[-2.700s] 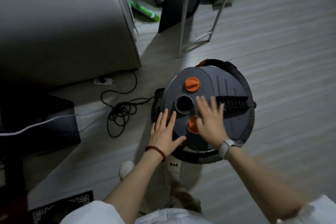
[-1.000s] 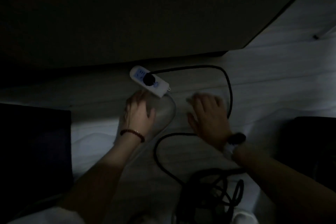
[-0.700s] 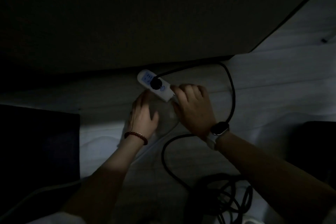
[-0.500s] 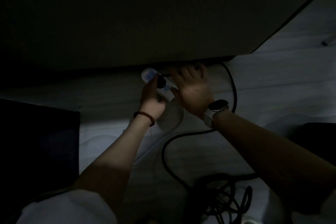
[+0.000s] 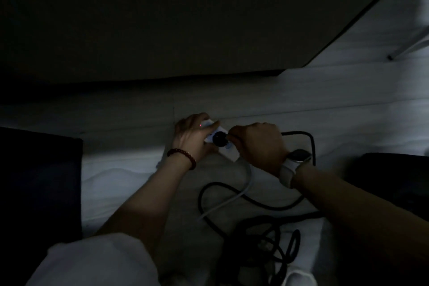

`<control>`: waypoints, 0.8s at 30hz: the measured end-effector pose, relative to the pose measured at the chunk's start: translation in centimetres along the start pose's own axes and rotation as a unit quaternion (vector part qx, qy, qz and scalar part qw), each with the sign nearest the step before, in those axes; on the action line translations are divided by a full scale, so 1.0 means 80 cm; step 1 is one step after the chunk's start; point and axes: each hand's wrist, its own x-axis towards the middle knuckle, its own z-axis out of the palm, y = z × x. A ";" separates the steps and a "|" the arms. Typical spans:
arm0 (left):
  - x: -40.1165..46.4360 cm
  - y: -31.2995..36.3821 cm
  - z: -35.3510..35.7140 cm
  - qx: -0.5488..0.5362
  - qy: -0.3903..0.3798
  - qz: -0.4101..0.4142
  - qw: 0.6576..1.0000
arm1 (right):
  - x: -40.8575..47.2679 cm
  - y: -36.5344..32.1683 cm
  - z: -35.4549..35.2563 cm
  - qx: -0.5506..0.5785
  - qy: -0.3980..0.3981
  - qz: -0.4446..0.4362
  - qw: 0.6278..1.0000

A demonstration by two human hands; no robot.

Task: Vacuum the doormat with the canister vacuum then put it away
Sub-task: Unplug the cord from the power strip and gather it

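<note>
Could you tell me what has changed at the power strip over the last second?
Both hands came off the floor to the strip: the left hand now grips its far end, and the right hand has curled around the black plug. A small red light shows on the strip. The plug is still seated, and the black cord still lies coiled on the floor.

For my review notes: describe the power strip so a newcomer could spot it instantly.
Below the large dark furniture edge, on the pale floor, two hands meet. The left hand holds the power strip there: small, white, a black plug in it, unlike the black cord nearby.
</note>
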 end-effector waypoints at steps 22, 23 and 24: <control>-0.123 0.273 -0.167 -0.318 -0.180 0.015 0.931 | -0.149 -0.019 -0.298 0.532 0.088 0.392 0.745; -0.136 0.294 -0.177 -0.326 -0.180 0.054 0.927 | -0.154 -0.026 -0.326 0.551 0.099 0.388 0.732; -0.148 0.317 -0.198 -0.343 -0.171 0.076 0.920 | -0.159 -0.032 -0.360 0.571 0.111 0.386 0.716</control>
